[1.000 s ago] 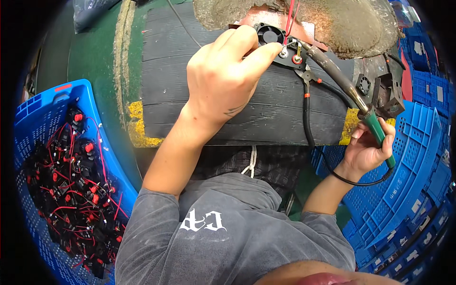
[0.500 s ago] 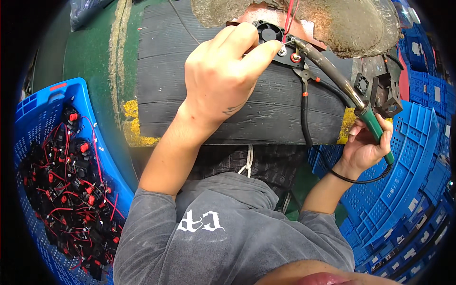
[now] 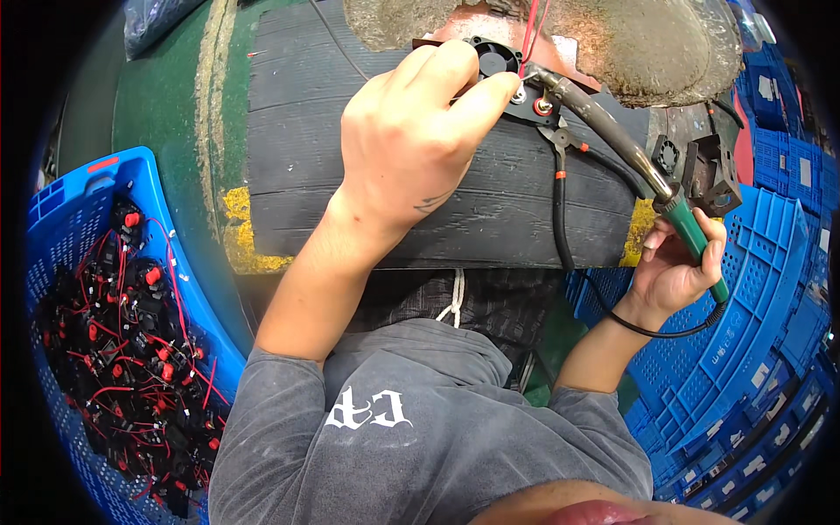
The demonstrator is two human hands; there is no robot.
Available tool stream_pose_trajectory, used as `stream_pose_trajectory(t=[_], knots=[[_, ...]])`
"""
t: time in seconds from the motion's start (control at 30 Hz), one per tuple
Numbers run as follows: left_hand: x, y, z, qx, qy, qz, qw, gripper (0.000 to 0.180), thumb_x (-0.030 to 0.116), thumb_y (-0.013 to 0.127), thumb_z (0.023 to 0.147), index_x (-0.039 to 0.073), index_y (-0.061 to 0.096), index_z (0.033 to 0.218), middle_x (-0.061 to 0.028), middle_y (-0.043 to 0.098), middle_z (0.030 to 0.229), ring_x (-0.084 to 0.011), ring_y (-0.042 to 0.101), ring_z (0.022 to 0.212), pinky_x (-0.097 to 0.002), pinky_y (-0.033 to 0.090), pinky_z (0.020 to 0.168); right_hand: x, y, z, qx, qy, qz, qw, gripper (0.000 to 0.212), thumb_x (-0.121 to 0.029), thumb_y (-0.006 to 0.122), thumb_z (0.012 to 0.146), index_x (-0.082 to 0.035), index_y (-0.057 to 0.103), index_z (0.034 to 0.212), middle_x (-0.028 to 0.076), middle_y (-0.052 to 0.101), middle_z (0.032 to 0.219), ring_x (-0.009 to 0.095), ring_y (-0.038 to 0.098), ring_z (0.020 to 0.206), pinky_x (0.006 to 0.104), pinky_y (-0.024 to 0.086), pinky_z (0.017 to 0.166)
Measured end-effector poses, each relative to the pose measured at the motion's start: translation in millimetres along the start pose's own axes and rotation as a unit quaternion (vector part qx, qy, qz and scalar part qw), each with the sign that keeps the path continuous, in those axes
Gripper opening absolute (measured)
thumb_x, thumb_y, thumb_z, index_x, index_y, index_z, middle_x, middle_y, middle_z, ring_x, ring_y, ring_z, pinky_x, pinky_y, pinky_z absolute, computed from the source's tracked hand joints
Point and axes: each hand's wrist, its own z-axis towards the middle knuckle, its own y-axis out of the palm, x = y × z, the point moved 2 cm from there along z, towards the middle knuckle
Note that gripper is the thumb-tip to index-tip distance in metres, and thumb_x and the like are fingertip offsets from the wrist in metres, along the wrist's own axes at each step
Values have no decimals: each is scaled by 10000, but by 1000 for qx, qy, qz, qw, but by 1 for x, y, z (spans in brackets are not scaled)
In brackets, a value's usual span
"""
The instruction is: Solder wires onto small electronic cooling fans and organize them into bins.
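Observation:
My left hand is closed in a pinch beside the black fan assembly. A thin grey solder wire runs into this hand from the far side, and its end seems to reach the iron's tip. The assembly carries a small fan, metal terminals and a red-ringed post; red wires rise from it. My right hand grips the green handle of a soldering iron. The iron's bent tip touches or nearly touches a terminal near my left fingertips; the exact contact is too small to tell.
Cutting pliers with black handles lie on the dark board, close to the assembly. Another small fan and a metal bracket sit at right. Blue crates flank me; the left crate holds many red-and-black wired parts.
Both hands and the iron hold almost the same place. The view has shifted very slightly; nothing has been taken up or let go.

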Motion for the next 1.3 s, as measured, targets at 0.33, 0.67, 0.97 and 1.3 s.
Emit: stream_pose_trajectory(t=[0.33,0.67,0.97,1.3], knots=[[-4,7,-1,28,23,12,999,126,144,730,748,158,727,873,22,535,794,-142,592,696,-287,473,534,0,1,2,5,7,2,1000,439,-455,447,983,-75,634,1102,191,676,805,203,589,520,243,404,410],[-2,5,-1,19,1,0,1000,217,81,761,723,139,750,932,-5,566,841,-162,608,706,-296,490,573,1,1,3,-1,5,5,1000,446,-443,433,991,-60,629,1108,201,680,811,206,598,531,239,412,418],[0,3,-2,8,-11,-9,1000,296,28,771,713,131,768,991,-17,576,869,-161,601,690,-288,486,588,-1,4,4,-12,-1,1,1000,442,-431,422,1003,-49,622,1101,207,681,820,202,603,541,238,409,422],[-3,7,-3,40,6,1,999,174,100,738,721,131,727,892,1,557,833,-162,602,709,-301,481,550,-9,1,2,32,-23,3,999,440,-418,423,999,-36,624,1081,207,677,813,199,579,517,237,397,415]])
